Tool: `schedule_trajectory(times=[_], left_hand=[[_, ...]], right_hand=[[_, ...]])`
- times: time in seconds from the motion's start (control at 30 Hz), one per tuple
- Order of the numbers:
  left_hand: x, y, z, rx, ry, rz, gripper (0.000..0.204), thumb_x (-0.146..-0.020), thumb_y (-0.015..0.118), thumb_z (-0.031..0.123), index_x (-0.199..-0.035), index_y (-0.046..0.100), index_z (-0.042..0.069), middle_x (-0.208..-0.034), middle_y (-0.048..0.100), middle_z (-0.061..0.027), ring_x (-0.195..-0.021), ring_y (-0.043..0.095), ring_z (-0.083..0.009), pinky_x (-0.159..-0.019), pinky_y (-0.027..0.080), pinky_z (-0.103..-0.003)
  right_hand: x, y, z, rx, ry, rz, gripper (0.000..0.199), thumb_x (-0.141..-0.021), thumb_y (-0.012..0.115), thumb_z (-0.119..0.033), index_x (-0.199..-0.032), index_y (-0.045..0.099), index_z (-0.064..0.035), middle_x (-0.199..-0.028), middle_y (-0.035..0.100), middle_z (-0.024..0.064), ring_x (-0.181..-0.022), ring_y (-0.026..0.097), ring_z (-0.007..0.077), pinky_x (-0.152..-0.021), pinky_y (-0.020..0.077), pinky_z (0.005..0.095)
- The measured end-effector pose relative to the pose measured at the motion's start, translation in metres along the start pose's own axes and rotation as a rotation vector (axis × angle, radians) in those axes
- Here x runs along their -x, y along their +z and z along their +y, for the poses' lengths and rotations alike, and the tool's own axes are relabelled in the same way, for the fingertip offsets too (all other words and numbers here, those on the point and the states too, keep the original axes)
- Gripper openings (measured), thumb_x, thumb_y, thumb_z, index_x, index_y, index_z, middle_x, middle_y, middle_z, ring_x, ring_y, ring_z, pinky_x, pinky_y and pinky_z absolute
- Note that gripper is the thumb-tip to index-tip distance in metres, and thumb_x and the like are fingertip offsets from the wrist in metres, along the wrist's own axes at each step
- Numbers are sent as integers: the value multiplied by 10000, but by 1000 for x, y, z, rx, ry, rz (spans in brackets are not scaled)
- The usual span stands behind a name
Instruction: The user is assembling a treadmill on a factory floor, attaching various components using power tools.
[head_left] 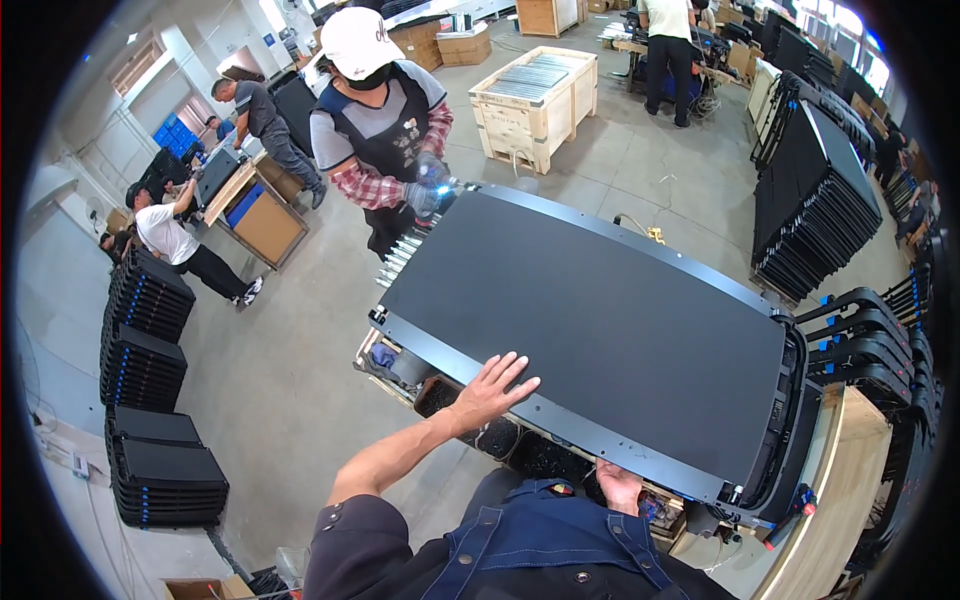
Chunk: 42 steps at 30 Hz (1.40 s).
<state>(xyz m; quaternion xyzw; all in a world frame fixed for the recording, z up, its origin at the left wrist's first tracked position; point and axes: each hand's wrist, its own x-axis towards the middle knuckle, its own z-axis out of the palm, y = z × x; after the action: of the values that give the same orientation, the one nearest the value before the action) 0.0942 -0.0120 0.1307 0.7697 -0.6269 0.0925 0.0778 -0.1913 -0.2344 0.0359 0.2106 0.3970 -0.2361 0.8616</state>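
A treadmill deck (590, 330) with a black belt and grey-blue side rails lies in front of me, slanting from far left to near right. My left hand (490, 390) lies flat across its near rail, fingers spread onto the belt. At the near edge farther right, my right hand (620, 485) holds the deck from below, its fingertips hidden under the rail. Across from me, a co-worker's gloved hands (428, 190) hold a tool with a bright light at the deck's far left corner. Several metal rods (402, 258) stick out beside that end.
Beyond the deck stands a wooden crate (533, 100) of metal strips. Stacked black decks (815, 200) are at right, near a plywood box (850, 440). More black stacks (165, 465) line the left. Other people work around a bench (255, 215). A red-handled tool (803, 508) is near the deck's right end.
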Motion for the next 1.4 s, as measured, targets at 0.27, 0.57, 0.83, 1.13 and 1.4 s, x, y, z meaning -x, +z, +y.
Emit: schedule_trajectory(times=[0.27,0.57,0.83,1.13,1.4], left_hand=[[1,-1,3,-1,1,51,795,-759,681,56,-1504,480,247,-1554,415,-190,-1438,404,-389,-1177,331,-533],[8,-13,-6,4,91,94,621,-867,562,79,-1480,482,139,-1486,473,-222,-1368,460,-439,-1140,355,-594],[-33,-212,12,98,425,295,542,-743,754,154,-1279,676,150,-1173,698,-135,-1070,684,-323,-967,539,-469],[-175,-396,-42,134,194,254,542,-848,765,331,-1256,633,0,-1073,688,-180,-981,678,-394,-883,522,-419],[-403,-286,-123,-117,165,229,607,-1012,466,577,-1047,635,-4,-901,623,-246,-872,599,-488,-746,459,-502]], right_hand=[[-6,-8,-7,1,51,-25,317,-1012,522,-317,-1122,661,-55,-1075,719,99,-1034,685,296,-931,567,463],[-13,-17,-10,96,-59,11,315,-1016,501,-282,-1169,677,-69,-1175,728,111,-1132,672,318,-1031,517,508],[207,88,24,129,-518,-295,209,-1004,597,-286,-1108,633,-108,-1042,692,28,-912,682,186,-814,604,344],[52,43,22,74,-95,-140,390,-1111,334,-388,-899,487,-100,-1209,683,213,-1160,654,417,-982,536,541],[-124,120,-49,499,-789,-567,352,-1019,508,-375,-1171,661,-97,-1238,685,135,-1128,636,373,-1018,473,580]])
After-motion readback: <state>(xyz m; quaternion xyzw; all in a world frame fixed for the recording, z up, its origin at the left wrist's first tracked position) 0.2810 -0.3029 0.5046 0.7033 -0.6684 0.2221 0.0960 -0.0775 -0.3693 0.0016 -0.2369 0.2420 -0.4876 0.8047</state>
